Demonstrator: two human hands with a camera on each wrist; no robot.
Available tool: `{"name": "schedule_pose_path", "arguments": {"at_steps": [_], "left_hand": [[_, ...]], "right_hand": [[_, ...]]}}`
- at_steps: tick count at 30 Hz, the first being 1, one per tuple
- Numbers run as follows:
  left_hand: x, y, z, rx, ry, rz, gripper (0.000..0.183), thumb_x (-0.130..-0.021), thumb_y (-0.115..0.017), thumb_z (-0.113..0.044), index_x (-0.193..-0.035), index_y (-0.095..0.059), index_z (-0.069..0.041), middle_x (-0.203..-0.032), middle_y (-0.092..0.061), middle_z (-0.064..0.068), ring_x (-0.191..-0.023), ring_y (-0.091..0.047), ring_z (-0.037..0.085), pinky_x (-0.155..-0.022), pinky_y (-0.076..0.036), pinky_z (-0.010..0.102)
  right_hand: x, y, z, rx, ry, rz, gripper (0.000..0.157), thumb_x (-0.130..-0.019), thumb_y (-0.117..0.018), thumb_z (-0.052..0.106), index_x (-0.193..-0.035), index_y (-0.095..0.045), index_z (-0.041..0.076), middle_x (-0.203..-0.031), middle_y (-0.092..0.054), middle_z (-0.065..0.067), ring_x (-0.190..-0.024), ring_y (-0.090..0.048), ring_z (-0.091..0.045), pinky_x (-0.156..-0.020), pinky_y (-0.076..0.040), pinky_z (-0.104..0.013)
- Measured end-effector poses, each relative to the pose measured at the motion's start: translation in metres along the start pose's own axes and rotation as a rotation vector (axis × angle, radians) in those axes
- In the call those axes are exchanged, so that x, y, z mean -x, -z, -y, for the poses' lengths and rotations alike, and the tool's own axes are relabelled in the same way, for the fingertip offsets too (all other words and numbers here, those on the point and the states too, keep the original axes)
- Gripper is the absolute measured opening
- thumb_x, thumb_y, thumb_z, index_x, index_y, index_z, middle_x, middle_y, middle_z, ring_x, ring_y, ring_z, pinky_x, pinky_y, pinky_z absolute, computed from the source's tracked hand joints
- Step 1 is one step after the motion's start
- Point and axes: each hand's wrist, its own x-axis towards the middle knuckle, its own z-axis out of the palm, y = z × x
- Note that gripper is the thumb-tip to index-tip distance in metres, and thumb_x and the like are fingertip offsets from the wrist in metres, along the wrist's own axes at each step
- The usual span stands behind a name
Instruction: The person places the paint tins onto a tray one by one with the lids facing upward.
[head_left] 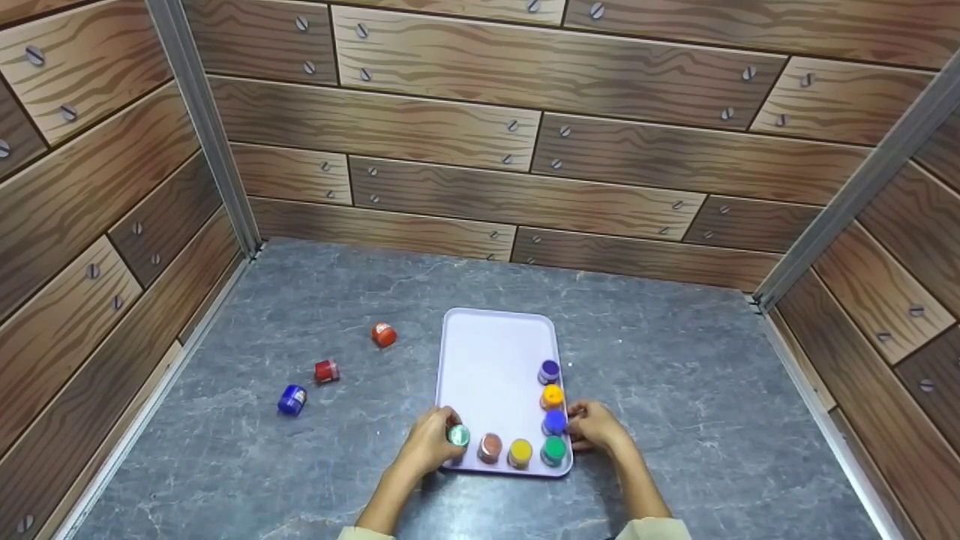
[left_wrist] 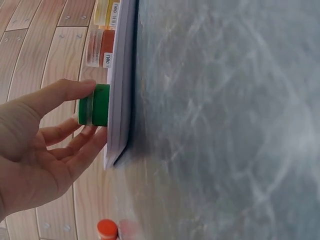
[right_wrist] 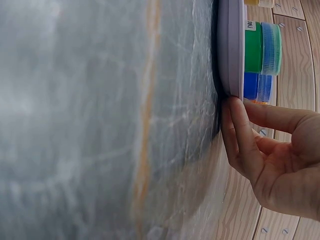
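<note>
My left hand (head_left: 429,441) pinches a small green paint jar (left_wrist: 101,105) between thumb and fingers at the near left corner of a pale lilac tray (head_left: 495,360). In the left wrist view the jar's base meets the tray. Along the tray's near edge stand a brown jar (head_left: 490,448), a yellow jar (head_left: 520,453) and another green jar (head_left: 553,451). Up the right side are a blue jar (head_left: 554,422), an orange jar (head_left: 552,396) and a purple jar (head_left: 549,371). My right hand (head_left: 595,426) grips the tray's right rim beside the blue jar.
Left of the tray, three jars lie on the grey marbled table (head_left: 675,360): an orange-red one (head_left: 384,334), a dark red one (head_left: 326,370) and a deep blue one (head_left: 292,400). Wood-patterned walls (head_left: 450,135) enclose the table at the back and both sides.
</note>
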Motion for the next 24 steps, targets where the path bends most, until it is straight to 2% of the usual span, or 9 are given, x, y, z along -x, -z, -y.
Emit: {"name": "schedule_pose_path", "arguments": {"at_steps": [6,12,17,21,24], "left_hand": [[0.001,0.000,0.000,0.001,-0.013,-0.003,0.032,-0.055,-0.075,0.001,-0.081,-0.056,-0.002,-0.076,-0.053,0.004,-0.068,-0.050,0.017,-0.060,-0.046,0.029],[0.002,0.000,0.003,0.032,-0.026,0.018,0.035,-0.059,-0.079,-0.005,-0.087,-0.058,-0.001,-0.079,-0.056,0.006,-0.071,-0.053,0.020,-0.063,-0.047,0.031],[0.000,0.007,0.004,0.079,0.028,0.028,0.035,-0.066,-0.077,-0.009,-0.094,-0.059,0.002,-0.088,-0.057,0.011,-0.077,-0.056,0.025,-0.066,-0.048,0.034],[-0.004,0.020,0.006,0.087,0.042,-0.061,0.030,-0.071,-0.074,-0.008,-0.095,-0.060,0.005,-0.090,-0.059,0.015,-0.078,-0.057,0.029,-0.066,-0.049,0.035],[-0.007,0.034,0.009,0.080,0.016,-0.155,0.026,-0.072,-0.072,-0.004,-0.093,-0.061,0.007,-0.088,-0.060,0.016,-0.076,-0.058,0.031,-0.066,-0.050,0.036]], "right_hand": [[0.000,0.001,-0.001,-0.004,0.011,0.008,0.024,-0.073,-0.054,-0.011,-0.096,-0.048,-0.012,-0.074,-0.051,-0.013,-0.059,-0.052,-0.019,-0.053,-0.055,-0.034],[0.000,0.001,-0.001,0.001,0.013,0.008,0.025,-0.072,-0.055,-0.011,-0.096,-0.049,-0.012,-0.074,-0.052,-0.013,-0.059,-0.053,-0.019,-0.053,-0.055,-0.033],[-0.001,0.001,-0.001,-0.001,0.006,-0.004,0.024,-0.073,-0.055,-0.011,-0.097,-0.050,-0.012,-0.075,-0.053,-0.015,-0.058,-0.053,-0.019,-0.054,-0.055,-0.034],[-0.002,0.001,-0.001,-0.002,0.004,-0.008,0.025,-0.073,-0.055,-0.011,-0.097,-0.050,-0.012,-0.075,-0.053,-0.015,-0.058,-0.053,-0.019,-0.054,-0.055,-0.034],[-0.002,0.001,-0.001,-0.005,0.009,-0.003,0.025,-0.073,-0.055,-0.011,-0.096,-0.050,-0.012,-0.074,-0.052,-0.013,-0.059,-0.053,-0.019,-0.054,-0.055,-0.034]]}}
